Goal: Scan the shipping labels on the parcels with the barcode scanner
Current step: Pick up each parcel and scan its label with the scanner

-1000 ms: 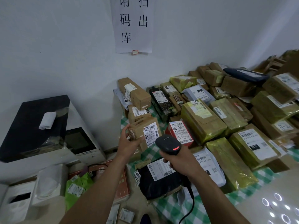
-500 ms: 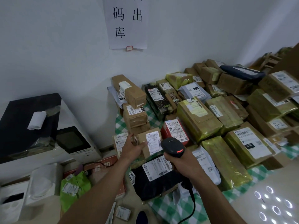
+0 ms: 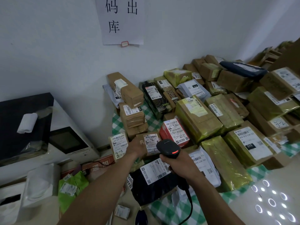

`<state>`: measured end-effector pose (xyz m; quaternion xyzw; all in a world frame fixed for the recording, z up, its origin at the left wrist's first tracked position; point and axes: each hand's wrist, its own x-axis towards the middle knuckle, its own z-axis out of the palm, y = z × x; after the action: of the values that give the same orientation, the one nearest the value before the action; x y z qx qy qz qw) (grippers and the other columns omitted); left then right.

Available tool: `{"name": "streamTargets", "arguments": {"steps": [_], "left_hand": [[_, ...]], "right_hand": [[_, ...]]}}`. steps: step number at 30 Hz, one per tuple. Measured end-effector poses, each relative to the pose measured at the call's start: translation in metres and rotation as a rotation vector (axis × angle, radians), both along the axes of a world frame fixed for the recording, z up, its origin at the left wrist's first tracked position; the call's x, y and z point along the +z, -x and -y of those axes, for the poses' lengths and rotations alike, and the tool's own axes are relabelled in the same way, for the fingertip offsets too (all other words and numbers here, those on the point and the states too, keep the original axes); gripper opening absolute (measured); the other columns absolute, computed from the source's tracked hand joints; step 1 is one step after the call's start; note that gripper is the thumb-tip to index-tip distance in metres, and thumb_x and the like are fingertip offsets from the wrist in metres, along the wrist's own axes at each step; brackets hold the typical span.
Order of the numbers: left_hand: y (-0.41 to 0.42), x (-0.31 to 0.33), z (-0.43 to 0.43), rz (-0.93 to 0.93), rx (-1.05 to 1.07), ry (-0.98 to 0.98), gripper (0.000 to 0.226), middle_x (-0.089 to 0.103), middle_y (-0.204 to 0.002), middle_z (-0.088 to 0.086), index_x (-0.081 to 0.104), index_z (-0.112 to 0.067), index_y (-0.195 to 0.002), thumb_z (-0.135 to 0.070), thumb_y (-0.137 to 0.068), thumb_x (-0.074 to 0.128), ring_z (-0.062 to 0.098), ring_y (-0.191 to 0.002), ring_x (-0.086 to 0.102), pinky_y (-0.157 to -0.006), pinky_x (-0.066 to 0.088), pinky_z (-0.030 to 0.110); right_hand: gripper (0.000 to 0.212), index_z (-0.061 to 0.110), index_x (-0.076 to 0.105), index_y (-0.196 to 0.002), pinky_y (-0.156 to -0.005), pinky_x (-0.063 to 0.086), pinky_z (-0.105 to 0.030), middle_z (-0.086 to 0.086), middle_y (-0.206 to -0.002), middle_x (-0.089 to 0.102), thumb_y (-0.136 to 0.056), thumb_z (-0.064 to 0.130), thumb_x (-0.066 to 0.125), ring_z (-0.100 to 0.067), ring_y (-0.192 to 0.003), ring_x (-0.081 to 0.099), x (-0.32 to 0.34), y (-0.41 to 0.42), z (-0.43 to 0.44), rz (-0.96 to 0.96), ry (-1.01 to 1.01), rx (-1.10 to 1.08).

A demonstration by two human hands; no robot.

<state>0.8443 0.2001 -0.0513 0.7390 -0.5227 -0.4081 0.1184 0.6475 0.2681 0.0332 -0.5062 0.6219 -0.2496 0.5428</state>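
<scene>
1. Green-checked cloth covers the counter (image 3: 162, 211), which is crowded with taped parcels below a pale wall.
2. Near the middle of the view, the black barcode scanner (image 3: 168, 148) is held above the pile, a red light glowing on its head.
3. The right hand (image 3: 176, 163) has its fingers wrapped round the scanner's handle; a black cable (image 3: 190, 202) hangs toward six o'clock.
4. At ten o'clock of the scanner, just beside it, is a small brown parcel (image 3: 151, 143), its white shipping label facing the camera.
5. The left hand (image 3: 138, 147) grips that parcel's left edge, fingers curled on it.
6. At nine o'clock of the left hand stands a labelled box (image 3: 118, 146) marked "4-3"; a red box (image 3: 174, 133) sits at one o'clock of the scanner; a black bag parcel (image 3: 152, 184) lies at six o'clock.
7. Farther out, a paper sign (image 3: 121, 21) hangs at twelve o'clock and a white machine (image 3: 68, 143) sits at nine o'clock.
</scene>
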Motion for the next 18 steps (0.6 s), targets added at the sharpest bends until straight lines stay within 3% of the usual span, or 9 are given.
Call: {"name": "streamTargets", "arguments": {"steps": [4,7,9,11,13,15,18], "left_hand": [[-0.003,0.001,-0.005,0.085,-0.015,0.010,0.017,0.074,-0.094,0.002,0.071,-0.017,-0.085,-0.029,-0.097,0.066,0.018,-0.081,0.067,-0.073,0.052,0.029],[-0.010,0.001,-0.013,0.095,0.035,0.097,0.014,0.074,-0.090,-0.006,0.072,-0.020,-0.087,-0.033,-0.092,0.074,0.010,-0.075,0.067,-0.067,0.051,0.026],[-0.022,-0.003,-0.020,0.081,0.141,0.161,0.015,0.067,-0.088,-0.015,0.061,-0.027,-0.089,-0.034,-0.091,0.074,0.005,-0.073,0.063,-0.061,0.047,0.025],[-0.036,-0.009,-0.027,0.096,0.212,0.261,0.020,0.064,-0.096,-0.013,0.056,-0.031,-0.096,-0.040,-0.086,0.072,0.013,-0.087,0.064,-0.070,0.051,0.029],[-0.048,-0.020,-0.033,0.157,0.263,0.291,0.049,0.058,-0.129,0.004,0.058,-0.029,-0.123,-0.048,-0.079,0.072,0.030,-0.120,0.056,-0.093,0.054,0.043],[-0.052,-0.028,-0.037,0.160,0.321,0.143,0.088,0.024,-0.161,0.013,0.032,-0.027,-0.153,-0.052,-0.080,0.076,0.040,-0.146,0.025,-0.114,0.037,0.052],[-0.051,-0.030,-0.036,0.068,0.320,-0.043,0.113,-0.010,-0.170,0.014,0.005,-0.025,-0.163,-0.061,-0.082,0.075,0.041,-0.156,0.000,-0.124,0.021,0.054]], "right_hand": [[0.027,0.022,0.073,-0.116,-0.059,0.056,-0.020,0.001,-0.089,0.076,-0.090,0.023,0.080,-0.003,-0.066,0.068,-0.004,-0.005,0.004,0.007,-0.013,0.006],[0.033,0.023,0.071,-0.120,-0.061,0.056,-0.021,0.000,-0.094,0.076,-0.089,0.025,0.080,-0.007,-0.070,0.069,-0.005,-0.009,0.006,0.014,-0.029,0.011],[0.034,0.024,0.070,-0.122,-0.060,0.054,-0.019,0.001,-0.095,0.075,-0.089,0.026,0.080,-0.007,-0.069,0.069,-0.005,-0.011,0.007,0.023,-0.048,0.005],[0.033,0.022,0.070,-0.122,-0.058,0.052,-0.017,0.000,-0.095,0.075,-0.091,0.025,0.079,-0.008,-0.069,0.067,-0.004,-0.014,0.008,0.026,-0.052,0.013],[0.029,0.021,0.070,-0.121,-0.054,0.049,-0.015,-0.001,-0.095,0.074,-0.093,0.022,0.077,-0.009,-0.068,0.066,-0.001,-0.019,0.008,0.034,-0.056,0.026],[0.026,0.022,0.070,-0.119,-0.052,0.048,-0.013,0.000,-0.093,0.073,-0.093,0.022,0.076,-0.006,-0.065,0.065,0.000,-0.025,0.008,0.033,-0.065,0.033],[0.020,0.027,0.070,-0.112,-0.053,0.049,-0.014,0.003,-0.089,0.073,-0.093,0.025,0.076,-0.006,-0.063,0.065,-0.001,-0.030,0.009,0.027,-0.078,0.046]]}}
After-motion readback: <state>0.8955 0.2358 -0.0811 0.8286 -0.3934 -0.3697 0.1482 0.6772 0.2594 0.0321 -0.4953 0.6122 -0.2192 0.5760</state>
